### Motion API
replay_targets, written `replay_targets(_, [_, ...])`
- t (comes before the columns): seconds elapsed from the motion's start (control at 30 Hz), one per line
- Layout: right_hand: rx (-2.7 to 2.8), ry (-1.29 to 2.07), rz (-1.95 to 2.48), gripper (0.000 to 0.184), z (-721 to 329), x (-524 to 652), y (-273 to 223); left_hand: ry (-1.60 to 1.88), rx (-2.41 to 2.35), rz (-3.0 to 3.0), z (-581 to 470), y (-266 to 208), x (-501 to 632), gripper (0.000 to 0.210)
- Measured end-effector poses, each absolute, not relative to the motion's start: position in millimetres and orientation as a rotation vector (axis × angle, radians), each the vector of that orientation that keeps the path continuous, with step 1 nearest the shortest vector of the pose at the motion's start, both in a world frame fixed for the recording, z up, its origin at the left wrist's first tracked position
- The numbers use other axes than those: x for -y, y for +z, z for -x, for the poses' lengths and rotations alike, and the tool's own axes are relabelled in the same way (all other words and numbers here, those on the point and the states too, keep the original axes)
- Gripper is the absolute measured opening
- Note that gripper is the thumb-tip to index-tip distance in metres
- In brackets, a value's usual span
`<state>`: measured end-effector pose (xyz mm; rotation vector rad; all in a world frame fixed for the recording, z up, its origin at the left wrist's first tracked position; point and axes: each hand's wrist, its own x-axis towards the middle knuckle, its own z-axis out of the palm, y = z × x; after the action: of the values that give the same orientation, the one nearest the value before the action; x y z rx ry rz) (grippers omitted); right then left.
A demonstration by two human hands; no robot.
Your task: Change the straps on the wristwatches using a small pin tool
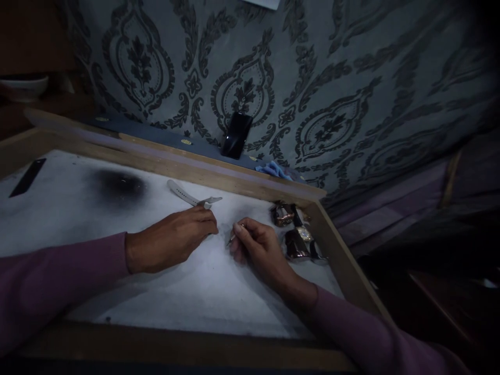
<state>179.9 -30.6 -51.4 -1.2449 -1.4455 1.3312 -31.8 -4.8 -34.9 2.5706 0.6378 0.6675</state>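
Observation:
My left hand [175,240] is closed, its fingers bent downward over the white surface. A light grey watch strap [183,194] with a row of holes sticks out beyond the knuckles, and the fingers appear to grip its near part, which they hide. To the right, my right hand [261,251] pinches a small thin metal tool [232,240] between thumb and fingers. The tool's tip points down and left, towards the left hand, with a gap between the two hands. Dim light blurs the details.
A wooden rim [344,260] surrounds the white work surface [187,302]. Several watches [297,237] lie at its right side. A dark flat strip [27,178] lies far left. Behind the rim are a phone [237,135] and a blue cloth [273,170].

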Motion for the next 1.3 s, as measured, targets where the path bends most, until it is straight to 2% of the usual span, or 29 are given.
replay_targets(0.43, [1.033,1.553,1.183,0.04,-184,19,-47,0.71,-0.765,-2.74,35,-32,4,0.026])
replay_targets(0.67, [0.944,1.611,1.157,0.043,-184,24,-35,0.526,-0.977,-2.906,37,-28,4,0.027])
replay_targets(1.0, [0.995,1.655,1.012,0.04,-187,33,-30,0.705,-0.865,-2.746,36,-34,4,0.026])
replay_targets(1.17, [1.008,1.686,0.995,0.04,-185,40,-26,0.612,-0.851,-2.583,28,-35,19,0.017])
replay_targets(1.3, [1.007,1.714,0.967,0.038,-182,42,-26,0.595,-0.852,-2.499,26,-36,24,0.02])
